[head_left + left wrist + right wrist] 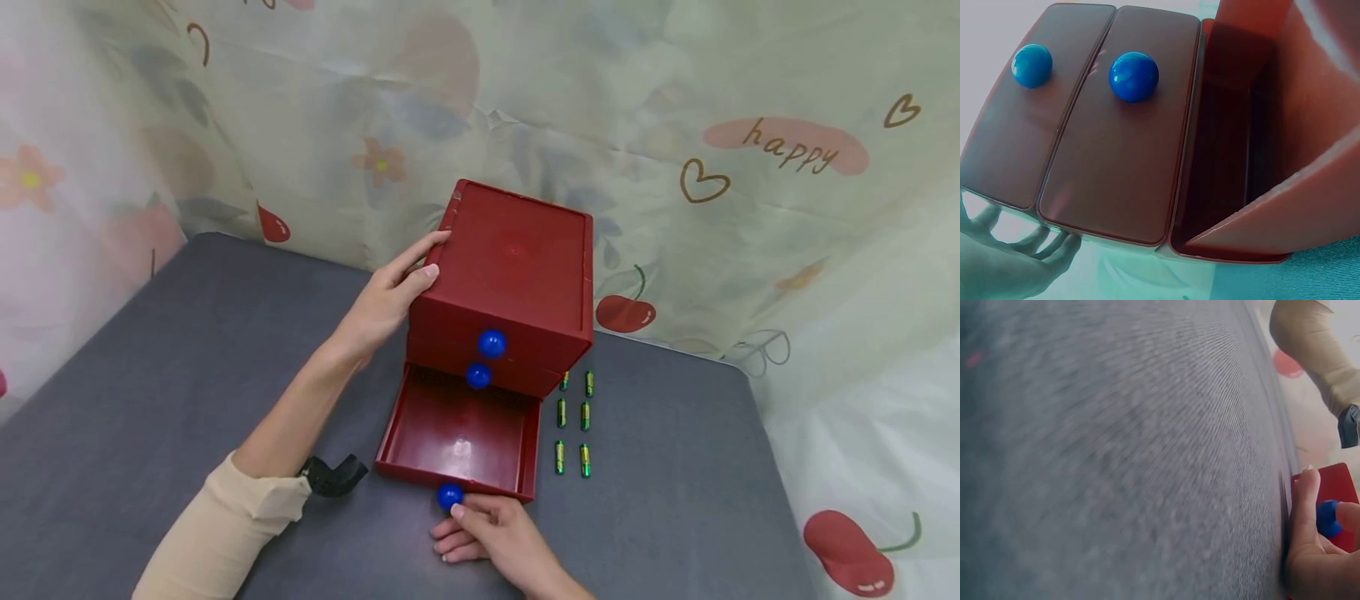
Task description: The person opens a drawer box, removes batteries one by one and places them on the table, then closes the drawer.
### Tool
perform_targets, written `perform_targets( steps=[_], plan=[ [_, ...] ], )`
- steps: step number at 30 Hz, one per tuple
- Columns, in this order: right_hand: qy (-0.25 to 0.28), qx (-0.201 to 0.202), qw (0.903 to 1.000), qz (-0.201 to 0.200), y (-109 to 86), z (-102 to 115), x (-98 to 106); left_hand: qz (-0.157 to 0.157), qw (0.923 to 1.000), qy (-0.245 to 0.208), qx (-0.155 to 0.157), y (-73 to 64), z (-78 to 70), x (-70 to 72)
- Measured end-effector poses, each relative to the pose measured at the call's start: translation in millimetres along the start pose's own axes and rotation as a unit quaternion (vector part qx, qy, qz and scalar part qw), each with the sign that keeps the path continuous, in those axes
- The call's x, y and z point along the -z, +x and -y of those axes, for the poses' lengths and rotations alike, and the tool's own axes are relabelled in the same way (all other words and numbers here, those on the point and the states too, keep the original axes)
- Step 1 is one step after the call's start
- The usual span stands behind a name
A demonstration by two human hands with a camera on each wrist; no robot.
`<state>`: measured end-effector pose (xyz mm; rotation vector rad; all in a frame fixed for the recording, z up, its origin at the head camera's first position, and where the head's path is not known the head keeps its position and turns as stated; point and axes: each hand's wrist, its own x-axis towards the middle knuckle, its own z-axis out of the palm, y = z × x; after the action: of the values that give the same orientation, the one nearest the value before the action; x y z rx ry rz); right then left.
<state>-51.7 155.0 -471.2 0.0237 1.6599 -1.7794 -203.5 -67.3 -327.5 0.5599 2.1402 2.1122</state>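
A dark red drawer cabinet (517, 250) with blue round knobs stands on the grey table. Its bottom drawer (459, 433) is pulled out, showing a bare floor inside. Two upper drawers stay closed, with knobs (1134, 77) on their fronts. My right hand (498, 533) pinches the bottom drawer's blue knob (450, 497) between thumb and index finger, the other fingers loosely bent below. Against the cabinet's upper left edge rests my left hand (382, 304), thumb and index finger extended at the top edge; in the left wrist view its fingers (1060, 250) touch the side.
Several green-and-gold batteries (585, 417) lie in two columns on the table (675, 467), right of the drawer. A black strap (335, 477) sticks out by the left sleeve. Behind the table hangs a patterned curtain (525, 100).
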Motion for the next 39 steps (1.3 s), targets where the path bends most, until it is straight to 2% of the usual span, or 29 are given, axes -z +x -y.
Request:
perform_targets(
  steps=[3,9,16,39],
  plan=[
    [0.004,-0.011,0.9999,-0.004,3.0,-1,-1,-0.001,1.0,0.002,0.002,0.1,0.2,0.2],
    [-0.007,-0.006,0.9997,-0.024,5.1,-1,-2,-0.006,0.9999,0.008,0.007,1.2,-0.6,0.6],
    [-0.007,-0.007,0.9995,-0.029,5.1,4,1,-0.006,0.9999,0.005,0.008,0.7,-1.0,0.8],
    [-0.02,0.035,0.9989,-0.026,20.5,15,11,0.001,0.9999,0.006,0.011,0.8,-0.4,0.2]
  ],
)
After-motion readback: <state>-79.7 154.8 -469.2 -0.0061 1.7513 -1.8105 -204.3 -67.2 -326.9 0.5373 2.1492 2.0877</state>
